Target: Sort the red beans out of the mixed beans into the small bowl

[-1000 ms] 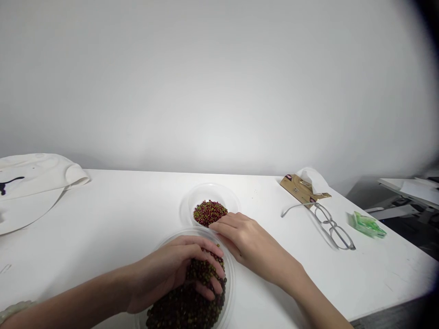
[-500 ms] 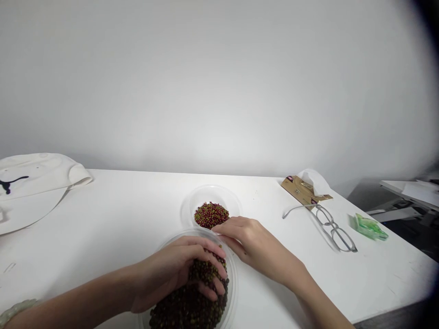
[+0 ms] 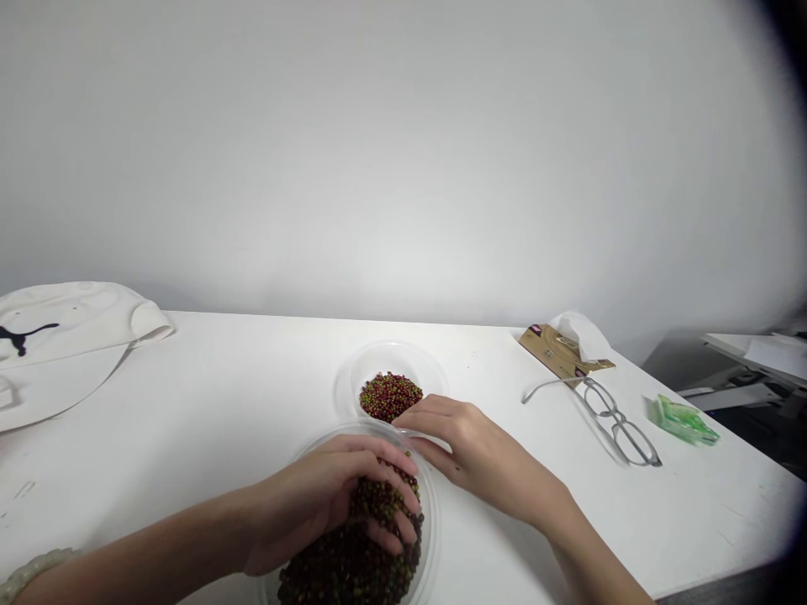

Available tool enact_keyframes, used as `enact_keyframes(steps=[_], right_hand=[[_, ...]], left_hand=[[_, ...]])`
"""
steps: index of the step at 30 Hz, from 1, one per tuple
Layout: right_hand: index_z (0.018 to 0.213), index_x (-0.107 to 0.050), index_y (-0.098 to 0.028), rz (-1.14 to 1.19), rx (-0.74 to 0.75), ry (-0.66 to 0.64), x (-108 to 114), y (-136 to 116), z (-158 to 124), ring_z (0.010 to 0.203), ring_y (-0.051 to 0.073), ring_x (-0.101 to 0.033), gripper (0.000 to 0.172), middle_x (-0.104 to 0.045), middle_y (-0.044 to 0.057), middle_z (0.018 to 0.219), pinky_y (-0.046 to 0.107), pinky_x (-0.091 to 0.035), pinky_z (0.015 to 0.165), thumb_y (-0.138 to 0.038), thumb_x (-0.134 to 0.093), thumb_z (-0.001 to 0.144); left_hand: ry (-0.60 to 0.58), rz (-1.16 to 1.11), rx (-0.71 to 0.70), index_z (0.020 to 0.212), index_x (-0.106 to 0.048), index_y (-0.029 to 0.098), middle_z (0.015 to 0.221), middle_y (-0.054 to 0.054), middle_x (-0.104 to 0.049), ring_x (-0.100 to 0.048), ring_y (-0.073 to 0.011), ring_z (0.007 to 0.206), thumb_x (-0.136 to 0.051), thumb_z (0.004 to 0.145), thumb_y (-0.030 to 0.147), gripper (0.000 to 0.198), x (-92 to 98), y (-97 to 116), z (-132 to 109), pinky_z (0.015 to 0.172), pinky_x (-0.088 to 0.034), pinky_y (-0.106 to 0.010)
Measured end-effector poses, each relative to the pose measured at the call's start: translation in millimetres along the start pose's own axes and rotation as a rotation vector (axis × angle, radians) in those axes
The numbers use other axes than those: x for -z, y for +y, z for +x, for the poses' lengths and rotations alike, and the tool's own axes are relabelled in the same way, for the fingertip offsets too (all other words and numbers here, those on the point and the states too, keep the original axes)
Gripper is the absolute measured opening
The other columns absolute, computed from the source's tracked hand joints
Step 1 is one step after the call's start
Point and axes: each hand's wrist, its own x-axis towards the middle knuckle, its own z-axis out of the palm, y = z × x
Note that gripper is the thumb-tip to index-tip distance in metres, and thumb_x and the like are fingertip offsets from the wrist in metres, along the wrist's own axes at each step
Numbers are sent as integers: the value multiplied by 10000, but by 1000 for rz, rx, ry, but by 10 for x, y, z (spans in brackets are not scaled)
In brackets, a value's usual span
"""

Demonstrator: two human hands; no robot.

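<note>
Close to me stands a clear plastic bowl [image 3: 431, 512] holding a heap of mixed red and green beans [image 3: 353, 563]. My left hand [image 3: 344, 491] reaches over its left side, fingers curved and apart above the beans; whether the fingertips touch them I cannot tell. The far rim of this bowl is gripped between the thumb and fingers of my right hand [image 3: 454, 437]. Just behind sits a second, smaller-looking clear bowl [image 3: 413, 360] with fewer red and green beans [image 3: 387, 395]. My right fingertips partly cover its near edge.
A white cap [image 3: 76, 336] lies at the left. To the right are a brown tissue pack [image 3: 555, 353], a pair of glasses [image 3: 614, 416] and a green plastic packet [image 3: 684, 418] on the white table [image 3: 252, 378]. A plain wall [image 3: 403, 168] rises behind.
The view has shifted very slightly, so everything sits a few pixels further right. Both hands keep nearly the same pose at the bowls.
</note>
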Motion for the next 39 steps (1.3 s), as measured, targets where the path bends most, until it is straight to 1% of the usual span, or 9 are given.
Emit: enact_keyframes(steps=[6,9,12,14,19,25,30,35,39], right_hand=[[1042,-558,-213,77,32,29,70,16,-38,927,162,-539,274,-602,26,992,300,-443,809,-87,-486,810],[1070,-548,-215,133,48,129,135,-3,-49,934,169,-532,306,-592,43,1005,315,-451,800,-77,-464,810],[1055,-555,-205,171,99,245,165,-47,-42,898,180,-524,257,-590,61,956,334,-456,762,-124,-483,822],[1036,-565,-199,175,139,269,154,-82,-30,861,178,-518,232,-588,61,906,333,-453,739,-154,-523,812],[999,-573,-197,208,190,214,78,-149,-5,800,152,-502,219,-578,35,846,299,-443,710,-144,-563,787],[970,-566,-172,228,171,358,52,-144,-15,773,154,-516,186,-572,41,811,303,-445,681,-122,-541,792],[967,-570,-176,205,125,371,34,-119,-8,767,153,-516,170,-574,42,814,298,-444,671,-128,-513,814],[977,-569,-180,163,127,331,8,-115,15,766,157,-516,167,-585,47,819,307,-444,684,-149,-489,834],[970,-571,-178,145,126,329,-12,-105,23,769,152,-518,164,-583,42,816,297,-443,689,-143,-488,833]], left_hand=[[0,3,6,914,-527,122,817,-60,-594,-585,-179,750,-476,728,182,203,-7,1,-8,712,-430,-325],[-3,1,10,912,-529,122,818,-61,-593,-586,-177,749,-473,727,182,202,-12,2,-10,709,-429,-319],[-4,1,10,906,-530,123,826,-63,-593,-586,-178,751,-471,727,183,198,-15,11,-9,716,-429,-327],[-10,8,6,883,-534,122,830,-65,-592,-583,-178,755,-467,726,180,180,-22,26,-9,718,-428,-328],[3,14,-13,842,-544,117,806,-60,-587,-584,-173,752,-399,731,150,185,-52,54,-24,708,-431,-316],[53,109,-9,864,-557,138,851,-54,-594,-586,-184,794,-427,736,195,191,-19,73,-59,771,-439,-346],[35,389,-55,860,-586,153,899,-46,-602,-562,-182,864,-384,790,253,237,-3,254,-157,782,-439,-322],[115,948,-162,930,-611,263,960,12,-602,-519,-162,922,-378,828,328,262,-45,333,-309,833,-367,-265],[10,1145,-215,1038,-556,325,1088,35,-545,-481,-160,1004,-475,787,260,272,-46,258,-375,878,-324,-240]])
